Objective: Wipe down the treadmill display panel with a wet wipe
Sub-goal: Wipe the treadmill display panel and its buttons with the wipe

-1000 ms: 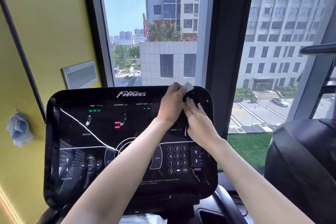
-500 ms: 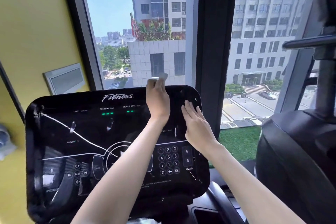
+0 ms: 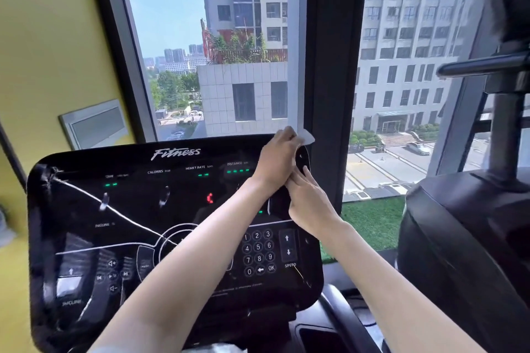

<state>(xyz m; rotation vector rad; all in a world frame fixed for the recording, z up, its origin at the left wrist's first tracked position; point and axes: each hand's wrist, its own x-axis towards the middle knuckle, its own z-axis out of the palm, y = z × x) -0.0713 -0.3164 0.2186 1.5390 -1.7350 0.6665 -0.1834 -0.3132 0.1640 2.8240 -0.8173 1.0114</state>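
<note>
Your left hand (image 3: 275, 163) curls its fingers round the wipe (image 3: 305, 137) at the 1 o'clock corner of the panel (image 3: 129, 209). Your right hand (image 3: 309, 203), at 5 o'clock from the left, lies straight-fingered on the panel, holding nothing. Flatten the wipe and sweep toward 9 o'clock, going lightly over the buttons (image 3: 258, 252).

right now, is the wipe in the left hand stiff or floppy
Probably floppy: the wet wipe pokes out thin and sheet-like past the left hand. Likely very light; one hand holds it. It may bunch on the display panel.

Yellow wall (image 3: 43, 37) left; window (image 3: 206, 46) ahead; grey plate (image 3: 96, 123) on wall
</note>
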